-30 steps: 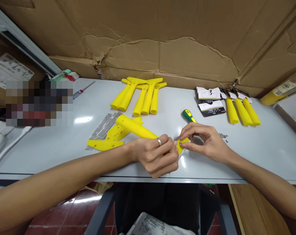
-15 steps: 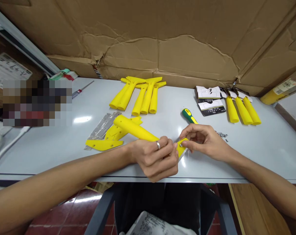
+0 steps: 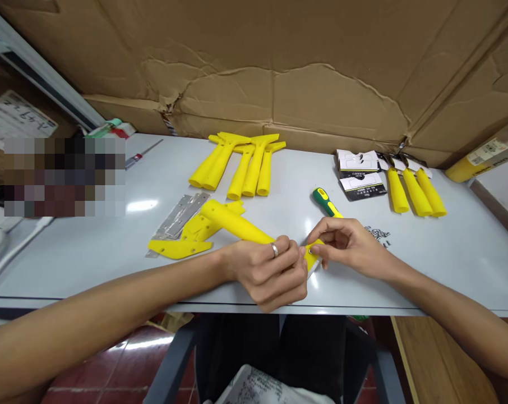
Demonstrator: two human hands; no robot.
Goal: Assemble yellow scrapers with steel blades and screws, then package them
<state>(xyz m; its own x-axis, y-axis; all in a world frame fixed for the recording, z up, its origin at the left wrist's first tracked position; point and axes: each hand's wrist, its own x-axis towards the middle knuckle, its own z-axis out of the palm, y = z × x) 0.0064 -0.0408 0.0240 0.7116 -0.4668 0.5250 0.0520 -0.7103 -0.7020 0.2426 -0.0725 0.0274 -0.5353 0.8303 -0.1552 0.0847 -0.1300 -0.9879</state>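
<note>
My left hand (image 3: pixel 275 275) is curled firmly round the yellow scraper (image 3: pixel 241 223) near its head, a ring (image 3: pixel 275 249) on one finger; the scraper's handle slants up and away to the left, over the table (image 3: pixel 94 252) near its front edge, and its head pokes out to the right of my fist; my right hand (image 3: pixel 352 247) works at that end, thumb and forefinger narrow about the head; a small metal fastener (image 3: pixel 311 251) sits by my thumb tip, though I cannot tell whether I grip it or only press it.

Just behind my right hand lies a green-and-yellow tool handle (image 3: pixel 326 202), its near end hidden by my fingers; beyond my wrist are scattered small metal bits (image 3: pixel 378 234); left of my fist, flat yellow plates (image 3: pixel 180 248) lie by metal blades (image 3: pixel 182 214) in clear plastic.

Farther back, five yellow handles (image 3: pixel 218 165) lean together in a row; to the right, printed cards (image 3: pixel 361 177) lie beside three yellow tools (image 3: pixel 416 192) with dark heads; a thin-shafted screwdriver (image 3: pixel 140 157) lies at the far left; cardboard (image 3: pixel 237 95) walls off the back.
</note>
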